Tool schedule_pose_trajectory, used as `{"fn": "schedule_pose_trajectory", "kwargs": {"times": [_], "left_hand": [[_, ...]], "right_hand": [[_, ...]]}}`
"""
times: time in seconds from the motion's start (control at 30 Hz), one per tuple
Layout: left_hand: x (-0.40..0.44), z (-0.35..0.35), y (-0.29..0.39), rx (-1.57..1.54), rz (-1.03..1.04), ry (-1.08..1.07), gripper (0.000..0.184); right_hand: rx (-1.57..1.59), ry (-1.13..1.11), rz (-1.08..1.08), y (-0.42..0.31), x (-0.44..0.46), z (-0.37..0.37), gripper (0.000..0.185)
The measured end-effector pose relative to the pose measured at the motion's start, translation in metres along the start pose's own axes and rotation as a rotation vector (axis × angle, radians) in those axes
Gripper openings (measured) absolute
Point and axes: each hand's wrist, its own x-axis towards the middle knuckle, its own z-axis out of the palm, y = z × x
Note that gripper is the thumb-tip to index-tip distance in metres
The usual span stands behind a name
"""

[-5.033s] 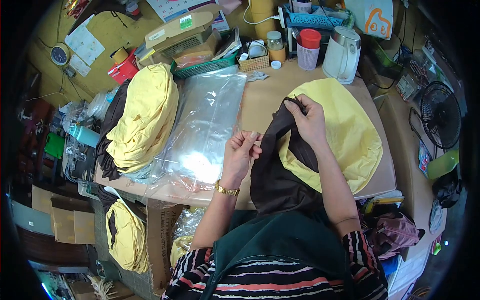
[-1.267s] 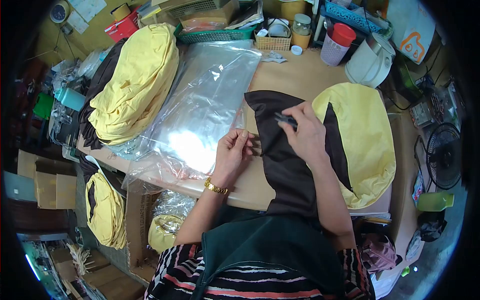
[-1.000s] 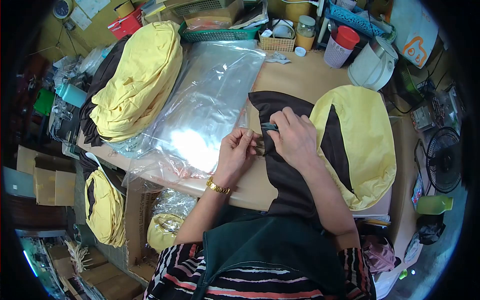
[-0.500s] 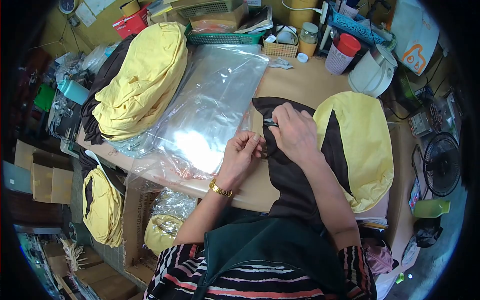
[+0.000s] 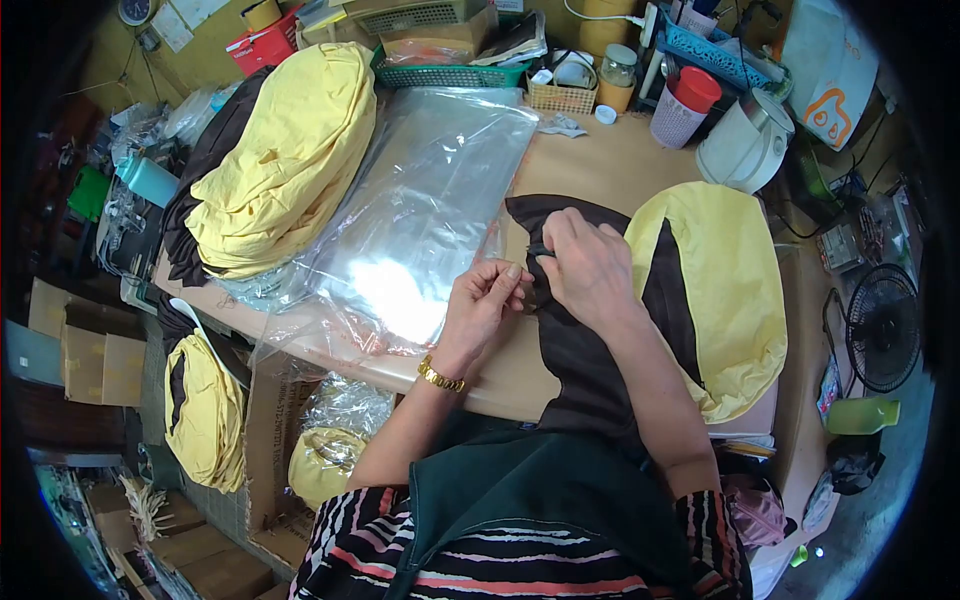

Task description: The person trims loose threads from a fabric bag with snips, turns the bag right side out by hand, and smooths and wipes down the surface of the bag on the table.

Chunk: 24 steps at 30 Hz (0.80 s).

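A dark brown fabric piece (image 5: 585, 360) lies on the table in front of me, joined or laid against a yellow fabric piece (image 5: 735, 290) on its right. My left hand (image 5: 485, 305) is closed in a pinch at the left edge of the dark fabric; the fingers hide what lies between them. Over the same fabric, my right hand (image 5: 590, 265) is curled around small thread snips (image 5: 538, 250). Their tips point left, just above the left fingertips, and the palm hides the handles.
Clear plastic bags (image 5: 430, 200) lie left of my hands. Beyond them rises a pile of yellow and dark fabric (image 5: 285, 160). A white kettle (image 5: 745, 140), a cup (image 5: 680, 115) and a wicker basket (image 5: 560, 95) stand along the back. A black fan (image 5: 885, 325) is at the right.
The snips' blades looked parted before; now they appear closer together and darker. Both hands have stayed almost in place.
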Motion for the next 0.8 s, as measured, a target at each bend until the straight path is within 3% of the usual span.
{"fn": "schedule_pose_trajectory", "kwargs": {"times": [0.13,0.23,0.27,0.37,0.43,0.47,0.53,0.67,0.8], "left_hand": [[-0.003,0.0,0.004,0.015,0.006,-0.062,0.023],[-0.002,0.01,0.008,0.065,-0.034,0.109,0.031],[0.004,0.016,0.004,0.181,0.042,0.195,0.037],[0.023,-0.002,-0.021,0.641,0.09,0.06,0.042],[0.017,0.004,-0.019,0.885,-0.005,-0.207,0.034],[0.01,0.006,-0.018,0.913,0.044,-0.123,0.03],[0.003,-0.006,-0.018,0.868,0.032,-0.105,0.029],[-0.006,-0.015,-0.016,0.71,-0.013,-0.016,0.027],[-0.006,-0.016,-0.016,0.605,-0.006,0.033,0.026]], "right_hand": [[0.062,0.02,0.086,0.014,-0.001,0.022,0.035],[0.159,0.133,0.257,0.027,-0.002,0.035,0.037],[0.186,0.216,0.35,0.033,-0.003,0.042,0.039],[0.094,0.125,0.439,0.07,-0.016,0.088,0.043],[0.049,0.066,0.421,0.08,-0.014,0.09,0.044],[0.05,0.021,0.45,0.085,-0.012,0.091,0.044],[0.036,-0.068,0.526,0.083,-0.008,0.084,0.046],[0.134,-0.036,0.536,0.083,-0.006,0.076,0.04],[0.23,-0.136,0.332,0.052,-0.016,0.023,0.026]]}}
